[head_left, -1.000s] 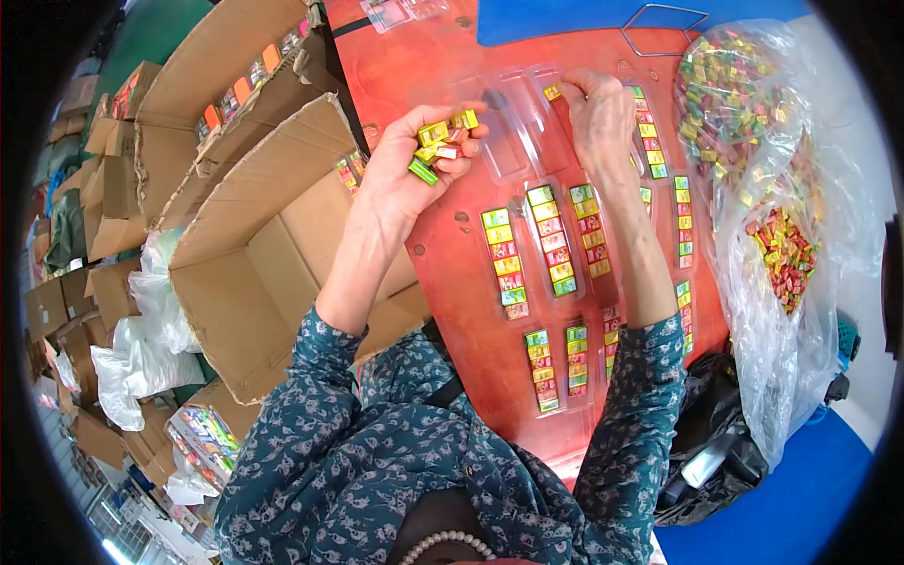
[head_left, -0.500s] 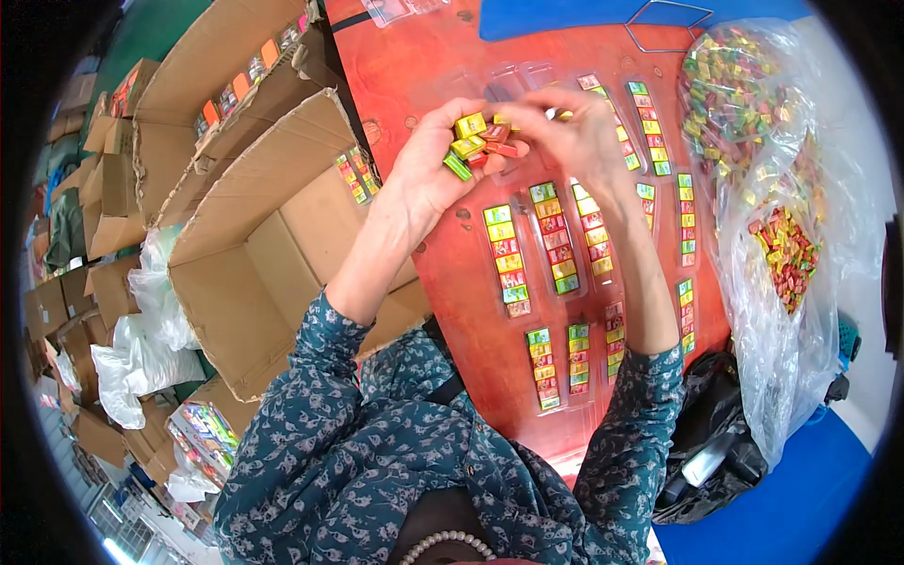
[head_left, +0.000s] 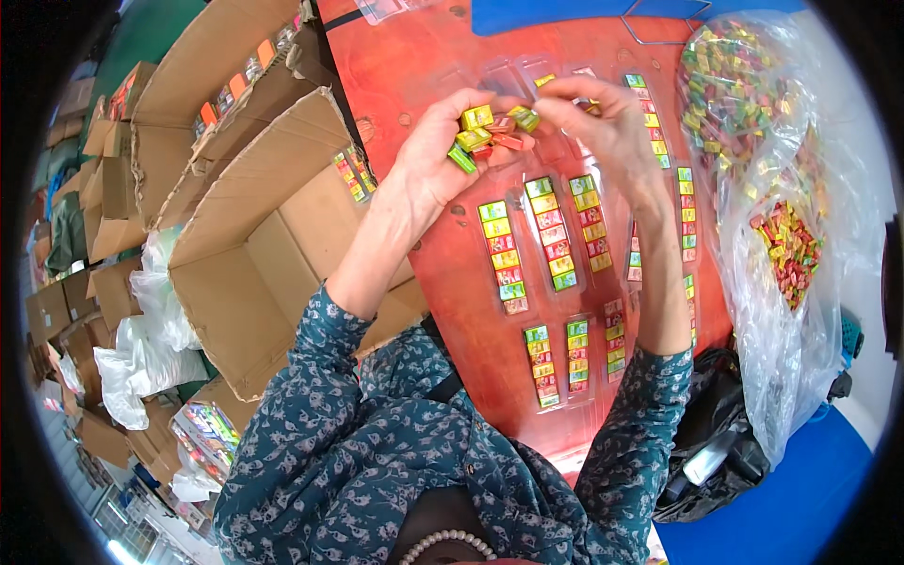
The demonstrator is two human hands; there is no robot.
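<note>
My left hand [head_left: 435, 151] is palm up over the far part of the red table [head_left: 433, 56], cupped around several small wrapped candies [head_left: 477, 117] in yellow, green and red. Just right of that palm, my right hand [head_left: 610, 121] pinches a yellow-green wrapped candy [head_left: 524, 118] between its fingertips. Below the hands, slim clear trays lie on the table, each with a column of coloured candies, such as this tray [head_left: 551, 234] and the tray [head_left: 501, 257] to its left. At the far side a clear tray [head_left: 499, 78] is partly hidden by my hands.
A big clear plastic bag [head_left: 753, 179] of loose candies lies along the table's right side. To the left stands an open cardboard box [head_left: 273, 245] with filled trays inside. A black bag [head_left: 711, 452] sits at the lower right. A blue board [head_left: 556, 14] lies at the far edge.
My right hand has moved slightly right, and the yellow-green candy at its fingertips now shows clearly. A yellow candy now shows in a far tray. My left hand stays nearly in place with its candies.
</note>
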